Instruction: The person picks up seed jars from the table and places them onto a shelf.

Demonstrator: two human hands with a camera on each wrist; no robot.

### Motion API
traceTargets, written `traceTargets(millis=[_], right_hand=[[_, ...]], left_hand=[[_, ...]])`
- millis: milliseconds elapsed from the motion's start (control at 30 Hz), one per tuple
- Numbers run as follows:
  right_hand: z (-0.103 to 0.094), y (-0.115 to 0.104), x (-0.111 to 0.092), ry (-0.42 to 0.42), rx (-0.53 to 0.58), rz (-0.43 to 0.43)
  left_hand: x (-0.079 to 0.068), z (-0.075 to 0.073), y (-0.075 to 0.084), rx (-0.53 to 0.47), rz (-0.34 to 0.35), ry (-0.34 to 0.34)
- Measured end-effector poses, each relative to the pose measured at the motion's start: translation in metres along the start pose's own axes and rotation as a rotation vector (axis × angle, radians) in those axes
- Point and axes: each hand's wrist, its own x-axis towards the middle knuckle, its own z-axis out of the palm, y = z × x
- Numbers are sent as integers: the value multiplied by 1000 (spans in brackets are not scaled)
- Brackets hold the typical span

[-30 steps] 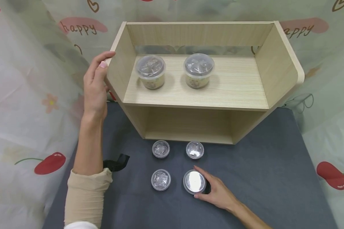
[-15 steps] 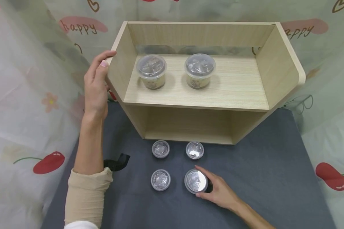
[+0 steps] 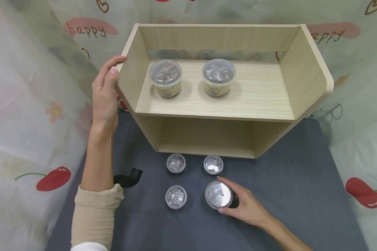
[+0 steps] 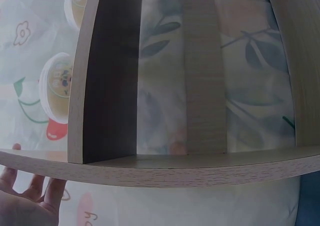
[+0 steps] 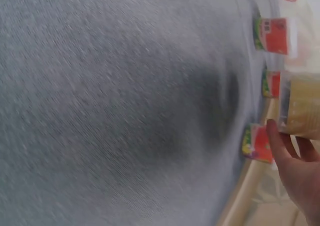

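"Lidded plastic cup (image 3: pixel 213 196), the nearest one: where is it, and how is it held?"

"It is in the right hand (image 3: pixel 249 208), upright, and from the right wrist view I judge it is off the dark grey cloth (image 3: pixel 295 195). Thumb and fingers pinch it from opposite sides, probably to leave the flat lid free and the cup level."

"What is around it?"

"Beside it, on the cloth, is a similar cup (image 3: pixel 176 197). Farther are two more, one left (image 3: pixel 176 164) and one right (image 3: pixel 213 164), just before the wooden shelf unit (image 3: pixel 309 69). The gaps, I think, give room for fingers."

"And the left hand (image 3: pixel 104 94)?"

"It grips the unit's left side panel (image 3: pixel 132 75), with thumb and index finger at the edge, perhaps for steadying. In the left wrist view its fingers are slightly apart."

"What is farthest?"

"Two lidded cups stand well apart on the upper board (image 3: pixel 257 90), a left one (image 3: pixel 166 78) and a right one (image 3: pixel 218 78), maybe spaced for easy reach. Behind hangs a printed curtain (image 3: pixel 213 10)."
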Motion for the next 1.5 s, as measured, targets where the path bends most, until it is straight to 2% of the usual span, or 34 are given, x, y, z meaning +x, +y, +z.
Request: traceTargets(millis=[233, 433, 767, 1167, 1500], right_hand=[[-20, -2, 5, 12, -57, -54], [-44, -10, 12, -4, -40, -110], [-80, -29, 27, 55, -44, -192], [-110, -50, 36, 89, -45, -198], [-136, -66, 47, 199, -68, -365]], left_hand=[[0, 0, 0, -19, 0, -1], [0, 1, 0, -19, -10, 15], [0, 0, -1, -13, -12, 14], [1, 1, -1, -6, -4, 13], [1, 1, -1, 10, 0, 9]])
